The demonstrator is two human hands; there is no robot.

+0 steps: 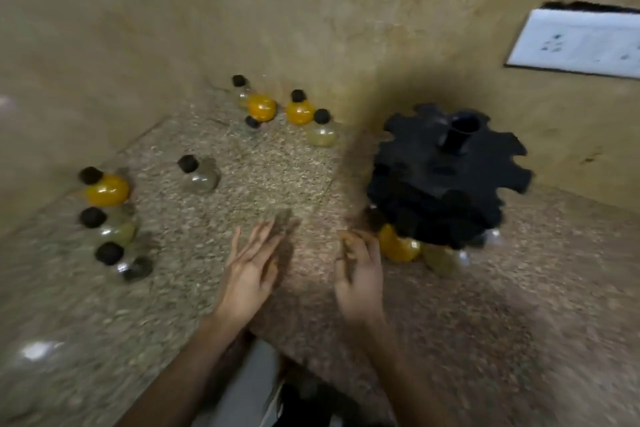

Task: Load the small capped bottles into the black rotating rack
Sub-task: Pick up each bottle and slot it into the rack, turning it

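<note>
**Both hands empty, rack only partly loaded**

Your left hand (pixel 251 265) is spread open and your right hand (pixel 358 274) loosely curled, holding nothing, just left of the black rack (pixel 446 177). An orange bottle (pixel 398 246) sits in its bottom tier. Loose bottles (pixel 107 189) stand well left of the rack on the counter (pixel 519 322).

White switch plate (pixel 576 43) on tan wall (pixel 242 10).

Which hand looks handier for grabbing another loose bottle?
Probably the left hand: it is open, empty, and on the side where the loose bottles stand. The right hand sits by the black rack.
</note>
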